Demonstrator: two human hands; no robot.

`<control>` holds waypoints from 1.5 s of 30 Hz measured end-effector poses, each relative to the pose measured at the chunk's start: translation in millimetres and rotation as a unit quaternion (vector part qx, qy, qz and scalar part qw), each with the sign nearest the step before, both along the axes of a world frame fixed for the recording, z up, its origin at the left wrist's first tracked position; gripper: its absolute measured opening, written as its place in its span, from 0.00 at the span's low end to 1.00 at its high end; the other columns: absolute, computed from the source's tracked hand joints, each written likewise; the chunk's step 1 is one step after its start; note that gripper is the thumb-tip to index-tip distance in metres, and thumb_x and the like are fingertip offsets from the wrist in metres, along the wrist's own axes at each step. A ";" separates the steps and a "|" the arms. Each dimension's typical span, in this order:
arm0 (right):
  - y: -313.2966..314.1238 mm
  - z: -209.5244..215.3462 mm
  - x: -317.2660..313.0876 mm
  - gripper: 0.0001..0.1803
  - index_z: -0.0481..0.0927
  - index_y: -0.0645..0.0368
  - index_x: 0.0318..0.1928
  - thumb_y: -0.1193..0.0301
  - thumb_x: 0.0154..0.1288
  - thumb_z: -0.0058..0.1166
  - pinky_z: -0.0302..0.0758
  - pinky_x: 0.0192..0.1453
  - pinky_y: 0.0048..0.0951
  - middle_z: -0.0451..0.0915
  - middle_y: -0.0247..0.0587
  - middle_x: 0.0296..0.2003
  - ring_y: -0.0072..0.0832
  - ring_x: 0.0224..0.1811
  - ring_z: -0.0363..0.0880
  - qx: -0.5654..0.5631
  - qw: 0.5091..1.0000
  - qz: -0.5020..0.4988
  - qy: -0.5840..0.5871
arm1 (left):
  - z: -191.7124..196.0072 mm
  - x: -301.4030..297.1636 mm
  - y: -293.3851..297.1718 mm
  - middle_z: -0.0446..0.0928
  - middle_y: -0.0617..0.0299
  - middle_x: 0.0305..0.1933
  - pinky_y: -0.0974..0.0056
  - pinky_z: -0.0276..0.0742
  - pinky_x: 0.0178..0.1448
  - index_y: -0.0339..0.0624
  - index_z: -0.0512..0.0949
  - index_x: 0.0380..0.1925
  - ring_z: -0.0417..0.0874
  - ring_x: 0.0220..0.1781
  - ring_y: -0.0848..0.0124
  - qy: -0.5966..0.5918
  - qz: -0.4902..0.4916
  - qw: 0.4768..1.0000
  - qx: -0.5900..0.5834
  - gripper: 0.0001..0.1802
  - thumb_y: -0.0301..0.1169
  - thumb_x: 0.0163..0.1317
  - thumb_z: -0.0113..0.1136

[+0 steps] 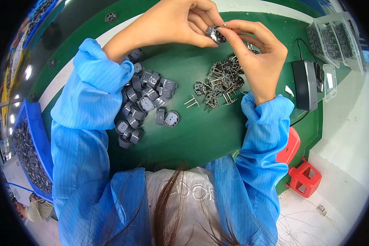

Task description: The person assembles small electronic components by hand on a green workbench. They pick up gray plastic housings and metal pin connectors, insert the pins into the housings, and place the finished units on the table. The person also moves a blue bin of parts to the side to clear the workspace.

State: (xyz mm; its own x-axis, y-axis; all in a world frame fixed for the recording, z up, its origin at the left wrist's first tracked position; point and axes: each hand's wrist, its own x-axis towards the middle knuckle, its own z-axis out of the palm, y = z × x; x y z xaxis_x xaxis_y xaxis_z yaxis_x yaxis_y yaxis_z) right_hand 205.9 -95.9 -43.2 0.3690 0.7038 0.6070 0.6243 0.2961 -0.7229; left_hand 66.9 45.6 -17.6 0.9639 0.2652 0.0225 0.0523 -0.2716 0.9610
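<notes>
Both hands are raised over the far side of the green tabletop, meeting at one small part. From where I watch, the left hand has its grip closed on a small round grey housing, thumb under it and fingers curled over the top. The right hand pinches the same housing from the other side, forefinger and thumb closed on its rim. What the right fingertips press in is too small to make out; it may be a metal insert, but I cannot be sure. Most of the housing is covered by fingers, so only a dark shiny edge shows.

Just below the right grip, nearer the body, lies a tangled heap of dark metal-pinned inserts; single pieces blur together, and two loose pins lie at its near-left edge. Below and left of the left grip, a pile of grey housings runs along the left blue sleeve, which hides part of the pile.

Well right of the right grip, a dark flat box sits with a cable, and clear plastic trays of small dark parts lie beyond it, cut by the picture's rim. Far left of the left grip, a blue bin of dark parts is half lost in the bent edge. Red stools show below the tabletop's right edge. Hair and a white garment fill the bottom centre.
</notes>
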 end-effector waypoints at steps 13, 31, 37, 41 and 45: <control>-2.4 -1.3 -7.6 0.06 0.85 0.61 0.33 0.80 0.52 0.66 0.82 0.39 0.27 0.84 0.36 0.30 0.25 0.32 0.83 -0.016 0.997 -0.041 -0.069 | 2.4 -1.1 -1.5 0.83 0.59 0.30 0.77 0.79 0.38 0.27 0.81 0.37 0.82 0.33 0.82 0.027 0.012 1.000 -0.010 0.12 0.17 0.51 0.70; -4.3 4.8 -1.0 0.07 0.85 0.61 0.33 0.81 0.52 0.66 0.85 0.39 0.25 0.83 0.37 0.29 0.24 0.32 0.85 -0.024 0.998 0.006 -0.049 | 1.7 -0.5 1.4 0.84 0.56 0.33 0.76 0.81 0.39 0.26 0.81 0.38 0.84 0.34 0.79 0.047 -0.001 0.998 -0.049 0.15 0.20 0.50 0.72; -5.3 6.3 -2.3 0.08 0.86 0.61 0.33 0.80 0.50 0.68 0.82 0.36 0.23 0.84 0.38 0.29 0.26 0.30 0.85 -0.009 1.000 0.003 0.005 | 4.5 -0.4 2.4 0.84 0.55 0.32 0.75 0.81 0.40 0.26 0.80 0.37 0.84 0.34 0.78 0.042 -0.005 0.997 -0.059 0.16 0.20 0.49 0.74; -2.3 2.1 0.3 0.08 0.86 0.60 0.32 0.80 0.49 0.69 0.80 0.33 0.24 0.84 0.37 0.26 0.25 0.28 0.84 0.017 0.997 -0.007 -0.070 | 4.1 -0.6 -1.9 0.84 0.55 0.32 0.75 0.81 0.40 0.26 0.80 0.36 0.84 0.34 0.78 0.042 0.004 0.997 -0.059 0.15 0.19 0.48 0.74; -3.6 4.5 0.0 0.09 0.86 0.57 0.32 0.80 0.47 0.68 0.76 0.29 0.26 0.82 0.36 0.24 0.28 0.26 0.81 0.042 0.989 -0.029 -0.139 | 6.5 0.7 -7.6 0.84 0.55 0.31 0.75 0.80 0.39 0.26 0.80 0.35 0.84 0.33 0.78 0.024 0.013 0.999 -0.044 0.14 0.18 0.48 0.73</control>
